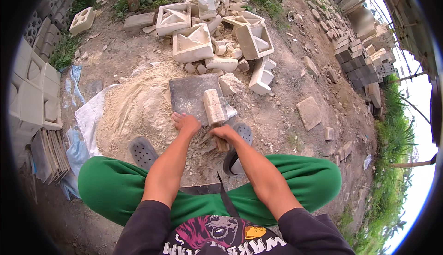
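Observation:
My left hand (186, 122) lies with its fingers spread at the near edge of a dark square slab (187, 93) dusted with pale powder. In my right hand (224, 132) is the handle of a mallet with a thick, blocky, dust-covered head (213, 106). The mallet head rests over the right part of the slab, and the handle's wooden end shows below my closed fingers. To the left of the slab rises a heap of pale crushed powder (134, 102), partly on a white sheet (90, 116). A rough stone chunk (230, 84) sits by the slab's far right corner.
Beyond the slab are broken pale moulded blocks (193, 42) and rubble. Stacked blocks (34, 79) and thin boards (50, 156) stand at the left. A flat stone (308, 113) lies on the dirt at the right. My grey clogs (143, 152) flank the work spot.

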`<state>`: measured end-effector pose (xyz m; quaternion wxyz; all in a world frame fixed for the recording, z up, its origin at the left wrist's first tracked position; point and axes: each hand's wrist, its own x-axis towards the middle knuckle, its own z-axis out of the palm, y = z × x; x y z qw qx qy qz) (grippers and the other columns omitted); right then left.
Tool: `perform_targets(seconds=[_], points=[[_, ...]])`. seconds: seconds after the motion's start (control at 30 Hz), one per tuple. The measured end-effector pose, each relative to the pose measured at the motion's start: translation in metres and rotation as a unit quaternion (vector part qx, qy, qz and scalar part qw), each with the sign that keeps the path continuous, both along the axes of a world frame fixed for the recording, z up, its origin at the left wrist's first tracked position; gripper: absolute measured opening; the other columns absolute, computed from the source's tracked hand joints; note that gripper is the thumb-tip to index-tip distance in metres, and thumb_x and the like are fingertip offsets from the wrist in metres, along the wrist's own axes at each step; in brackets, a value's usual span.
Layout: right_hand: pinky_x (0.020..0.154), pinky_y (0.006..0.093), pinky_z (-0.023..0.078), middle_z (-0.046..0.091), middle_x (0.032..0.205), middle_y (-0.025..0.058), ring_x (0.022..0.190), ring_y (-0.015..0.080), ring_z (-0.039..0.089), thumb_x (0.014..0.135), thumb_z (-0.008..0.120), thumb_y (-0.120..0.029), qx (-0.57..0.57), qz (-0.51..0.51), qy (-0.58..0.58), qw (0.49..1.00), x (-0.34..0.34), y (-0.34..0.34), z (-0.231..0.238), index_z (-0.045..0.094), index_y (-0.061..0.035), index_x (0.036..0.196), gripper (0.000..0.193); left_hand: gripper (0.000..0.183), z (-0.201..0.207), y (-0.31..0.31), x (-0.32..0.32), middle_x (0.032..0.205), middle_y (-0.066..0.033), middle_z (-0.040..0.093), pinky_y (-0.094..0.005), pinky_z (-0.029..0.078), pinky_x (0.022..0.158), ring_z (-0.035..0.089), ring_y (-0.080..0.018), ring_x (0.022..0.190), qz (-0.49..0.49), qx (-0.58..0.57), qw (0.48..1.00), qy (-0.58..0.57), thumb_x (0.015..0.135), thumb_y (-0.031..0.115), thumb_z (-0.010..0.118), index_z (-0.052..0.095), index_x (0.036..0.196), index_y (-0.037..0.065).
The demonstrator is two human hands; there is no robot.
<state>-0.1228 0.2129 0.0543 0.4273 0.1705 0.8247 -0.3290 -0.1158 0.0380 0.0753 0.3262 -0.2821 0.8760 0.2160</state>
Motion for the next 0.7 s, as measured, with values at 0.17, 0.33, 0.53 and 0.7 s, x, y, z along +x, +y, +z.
perform_targets(seconds=[0.17,0.33,0.53,0.7], points=[[0.096,0.0512,0.054,0.058,0.136,0.0178,0.115,0.036,0.063,0.068,0.083,-0.055,0.025,0.199,-0.186,0.962,-0.052,0.01,0.031,0.054,-0.0111,0.139,0.089,0.063,-0.01,0.011,-0.005,0.162,-0.0265,0.02,-0.0527,0.008,0.122,0.007,-0.0408,0.153,-0.015,-0.088,0.991,0.101,0.094,0.036,0.053,0.05,0.141,-0.006],[0.095,0.0513,0.054,0.058,0.136,0.0159,0.116,0.0349,0.062,0.072,0.078,-0.062,-0.005,0.348,-0.082,0.934,-0.114,0.013,0.024,0.06,-0.0087,0.132,0.082,0.047,-0.042,-0.007,-0.016,0.158,-0.0213,0.032,-0.0522,0.013,0.122,0.019,-0.0357,0.151,-0.001,-0.089,0.952,0.292,0.095,0.026,0.053,0.057,0.135,0.001],[0.096,0.0422,0.051,0.069,0.117,0.0169,0.11,0.0284,0.066,0.073,0.065,-0.078,-0.005,0.419,-0.077,0.905,-0.164,-0.01,0.033,0.061,-0.0124,0.135,0.091,0.035,-0.072,-0.028,-0.079,0.147,-0.0141,0.048,-0.0514,0.022,0.12,0.035,-0.0332,0.144,0.002,-0.091,0.875,0.475,0.095,0.015,0.052,0.058,0.129,0.007],[0.091,0.0446,0.053,0.066,0.123,0.0233,0.107,0.0403,0.066,0.078,0.061,-0.077,-0.018,0.584,-0.026,0.811,-0.194,-0.006,0.057,0.062,-0.0086,0.132,0.087,0.028,-0.088,-0.017,-0.105,0.139,-0.0095,0.054,-0.0525,0.023,0.12,0.041,-0.031,0.14,-0.006,-0.066,0.869,0.49,0.095,0.016,0.053,0.058,0.121,0.009]])
